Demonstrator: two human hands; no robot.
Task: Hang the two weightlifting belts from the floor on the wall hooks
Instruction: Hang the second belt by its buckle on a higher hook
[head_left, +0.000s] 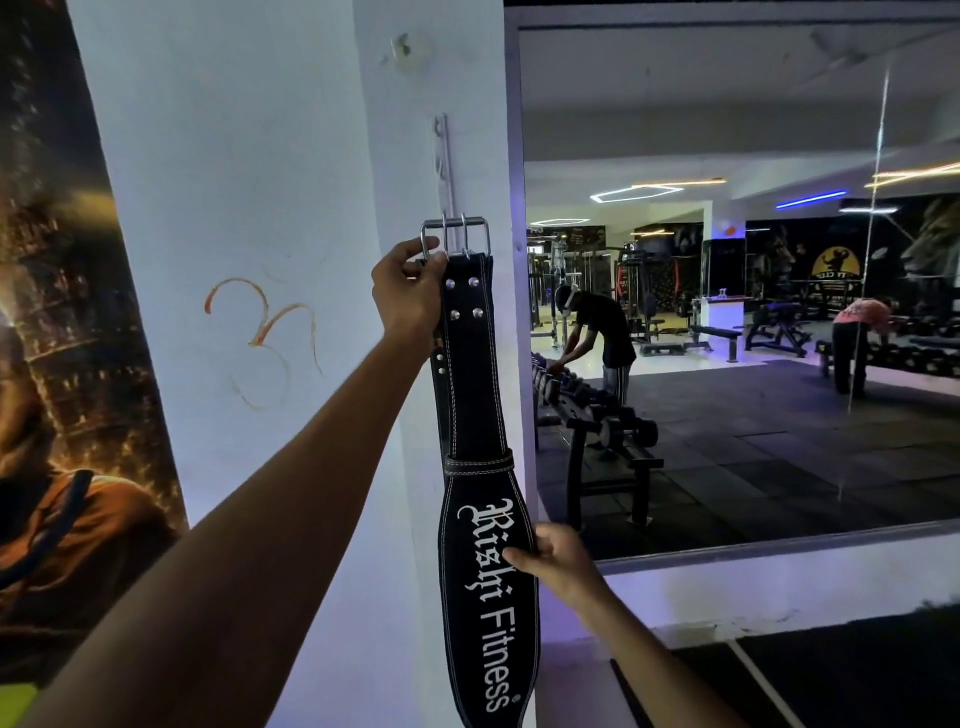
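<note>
Wall: I have a white pillar (249, 156) in front of me, with a big mirror (753, 312) to its right.
Belt: the black weightlifting belt (470, 405) hangs full length against the pillar's edge, buckle end up and the wide lettered part down. A second strap with rivets shows just behind it near my wrist (I cannot tell whether that is the other belt or this one's tail).
Left hand: my left hand (410, 291) is closed around the belt's top, just under the buckle, fingers wrapped tight.
Right hand: my right hand (558, 558) pinches the belt's right edge low down, thumb across the lettering, steadying it.
Hook rail: the metal hook strip (444, 171) runs up the pillar straight above the buckle.
Buckle: the steel buckle (456, 234) sits at the strip's lower end, with the rail's stem passing behind its frame; I cannot tell if it is seated on a hook.
Risk: if I let go while the frame only rests against the rail, I judge the heavy lower end would drag it off to the floor. The loose prongs could also snag a hook instead.
</note>
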